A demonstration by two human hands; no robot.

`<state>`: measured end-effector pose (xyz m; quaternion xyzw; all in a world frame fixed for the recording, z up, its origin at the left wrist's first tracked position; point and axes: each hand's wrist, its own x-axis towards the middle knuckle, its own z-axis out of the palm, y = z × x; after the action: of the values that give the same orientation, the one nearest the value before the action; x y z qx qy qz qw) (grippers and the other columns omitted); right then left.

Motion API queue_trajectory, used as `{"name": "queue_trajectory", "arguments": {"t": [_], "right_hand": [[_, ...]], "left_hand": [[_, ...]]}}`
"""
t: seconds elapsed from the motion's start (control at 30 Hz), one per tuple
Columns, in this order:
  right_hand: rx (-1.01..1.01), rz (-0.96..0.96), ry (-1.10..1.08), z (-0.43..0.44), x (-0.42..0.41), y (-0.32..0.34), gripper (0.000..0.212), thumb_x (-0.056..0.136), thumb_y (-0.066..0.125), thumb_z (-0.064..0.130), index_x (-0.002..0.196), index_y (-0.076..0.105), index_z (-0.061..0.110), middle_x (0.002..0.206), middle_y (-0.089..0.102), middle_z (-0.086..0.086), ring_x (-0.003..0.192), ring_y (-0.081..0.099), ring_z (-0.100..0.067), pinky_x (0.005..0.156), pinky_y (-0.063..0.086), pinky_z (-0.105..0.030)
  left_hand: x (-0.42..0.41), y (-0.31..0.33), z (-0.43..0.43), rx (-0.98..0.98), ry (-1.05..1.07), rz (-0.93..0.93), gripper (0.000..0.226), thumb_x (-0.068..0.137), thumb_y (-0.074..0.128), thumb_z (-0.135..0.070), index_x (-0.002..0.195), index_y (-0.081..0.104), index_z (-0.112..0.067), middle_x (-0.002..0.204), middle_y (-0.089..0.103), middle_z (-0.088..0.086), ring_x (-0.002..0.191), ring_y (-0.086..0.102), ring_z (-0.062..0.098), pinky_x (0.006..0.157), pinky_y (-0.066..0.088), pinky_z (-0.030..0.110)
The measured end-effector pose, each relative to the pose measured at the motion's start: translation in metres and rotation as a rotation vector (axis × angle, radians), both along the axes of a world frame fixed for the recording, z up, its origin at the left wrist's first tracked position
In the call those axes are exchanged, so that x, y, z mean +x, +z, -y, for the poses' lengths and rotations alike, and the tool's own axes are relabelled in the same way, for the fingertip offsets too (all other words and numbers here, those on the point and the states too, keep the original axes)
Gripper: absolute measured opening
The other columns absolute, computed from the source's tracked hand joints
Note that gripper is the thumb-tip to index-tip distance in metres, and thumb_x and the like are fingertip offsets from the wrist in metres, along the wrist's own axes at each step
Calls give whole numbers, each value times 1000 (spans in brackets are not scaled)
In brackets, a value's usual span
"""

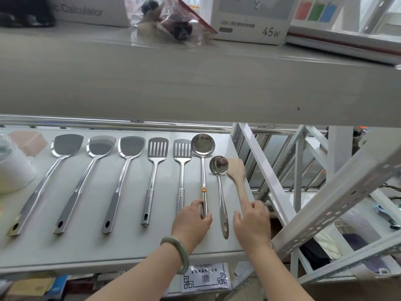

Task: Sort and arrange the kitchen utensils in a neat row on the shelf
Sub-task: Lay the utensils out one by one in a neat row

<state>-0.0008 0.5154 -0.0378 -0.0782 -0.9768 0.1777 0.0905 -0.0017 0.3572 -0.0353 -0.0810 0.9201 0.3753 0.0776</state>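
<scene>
Steel utensils lie in a row on the grey shelf [121, 246], handles toward me. From the left come three solid turners [65, 146], [100, 146], [130, 146], then two slotted turners [158, 148], [182, 149]. Further right are a large ladle [202, 144], a small ladle [218, 165] and a wooden spatula [236, 168]. My left hand [192, 220], with a green bangle on the wrist, pinches the large ladle's handle between thumb and fingers. My right hand [252, 224] rests on the wooden spatula's handle end, fingers pressing down on it, at the shelf's right edge.
A white round container [13, 170] and a pink box [28, 141] stand at the shelf's left end. The upper shelf [195, 90] overhangs the utensil heads and carries boxes and a plastic bag. White perforated rack struts [325, 216] run close on the right. A printed packet [205, 276] lies below.
</scene>
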Motion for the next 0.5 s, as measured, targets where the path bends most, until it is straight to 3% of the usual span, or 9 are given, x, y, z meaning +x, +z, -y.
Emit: {"name": "queue_trajectory", "arguments": {"t": [0.1,0.5], "right_hand": [[-150,69,92,18,1,-2,45,91,52,32,133,51,17,115,53,-7,102,56,-22,90,45,-29],[-73,97,93,18,-1,-11,40,95,43,25,134,50,18,108,58,-6,100,57,-21,84,45,-28]], "left_hand": [[1,0,-3,3,2,3,55,85,52,-41,137,42,-25,111,67,6,107,58,22,92,49,34],[11,2,-12,-51,-18,-34,56,84,53,-36,137,41,-22,103,68,3,97,62,21,85,48,29]]}}
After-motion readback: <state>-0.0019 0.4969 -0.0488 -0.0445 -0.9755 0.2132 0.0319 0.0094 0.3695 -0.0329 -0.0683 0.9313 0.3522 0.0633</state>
